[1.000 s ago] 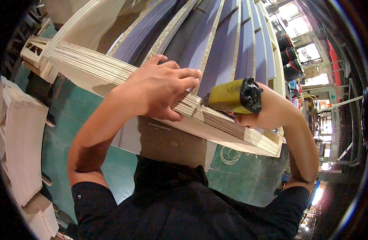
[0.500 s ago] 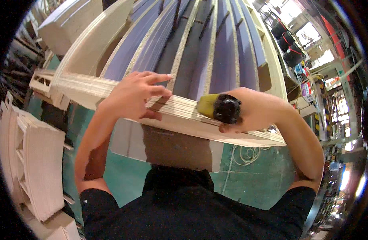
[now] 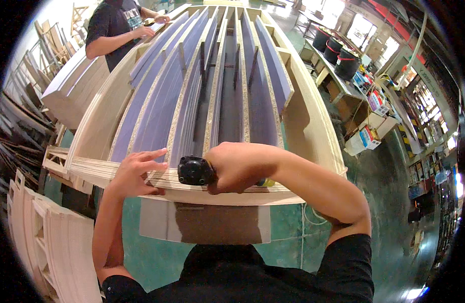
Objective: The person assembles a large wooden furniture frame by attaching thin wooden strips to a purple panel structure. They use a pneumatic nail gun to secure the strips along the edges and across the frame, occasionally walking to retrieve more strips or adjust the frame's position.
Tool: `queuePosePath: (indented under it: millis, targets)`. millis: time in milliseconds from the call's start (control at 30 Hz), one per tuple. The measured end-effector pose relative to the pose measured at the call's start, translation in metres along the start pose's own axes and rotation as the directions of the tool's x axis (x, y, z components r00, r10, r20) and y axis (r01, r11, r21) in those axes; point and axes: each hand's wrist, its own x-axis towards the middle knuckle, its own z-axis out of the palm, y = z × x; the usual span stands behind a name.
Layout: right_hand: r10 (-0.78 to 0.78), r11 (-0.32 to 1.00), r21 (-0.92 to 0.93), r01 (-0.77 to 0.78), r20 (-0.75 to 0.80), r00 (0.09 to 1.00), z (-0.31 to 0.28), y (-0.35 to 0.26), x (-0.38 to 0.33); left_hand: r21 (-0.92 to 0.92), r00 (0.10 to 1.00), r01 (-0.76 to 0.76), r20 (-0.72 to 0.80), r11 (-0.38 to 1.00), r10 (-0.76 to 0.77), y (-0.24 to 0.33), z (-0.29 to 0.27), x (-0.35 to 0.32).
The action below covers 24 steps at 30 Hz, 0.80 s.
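My right hand point(image 3: 240, 166) grips a nail gun point(image 3: 193, 170), whose round black end cap with screws faces up; a bit of its yellow-green body shows by my wrist. The gun is over the near rail of a large pale wooden frame point(image 3: 93, 173). Left of it, my left hand point(image 3: 134, 174) rests on the same rail, fingers spread and nothing held. Inside the frame, several long purple-grey panels point(image 3: 154, 118) with bare chipboard edges stand on edge, running away from me. The gun's tip is hidden.
Another person point(image 3: 116, 33) stands at the far left, hands near the frame's far side. Stacked wooden frames point(image 3: 65, 247) are at the lower left. A bench point(image 3: 338, 93) with black buckets point(image 3: 347, 63) is on the right. A grey sheet point(image 3: 161, 222) lies below the rail.
My right hand has moved left along the rail with the nail gun, closer to my left hand. The view has shifted, bringing the other person and the frame's far end into sight.
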Motion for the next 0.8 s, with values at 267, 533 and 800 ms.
queuePosePath:
  millis: [267,533,800]
  targets:
    - [-0.017,0.998,-0.063,0.020,0.044,0.999,-0.005,0.003,0.006,0.002,0.997,-0.043,-0.063,0.999,0.043,0.009,-0.004,-0.002]
    - [0.219,0.956,0.182,-0.231,0.085,0.972,-0.012,-0.012,-0.003,-0.007,0.996,-0.065,-0.057,0.998,0.064,-0.008,0.004,-0.011]
    - [0.257,0.965,-0.054,-0.256,0.006,0.966,-0.014,-0.069,0.001,-0.163,0.914,-0.276,-0.348,0.947,0.206,-0.026,-0.010,-0.029]
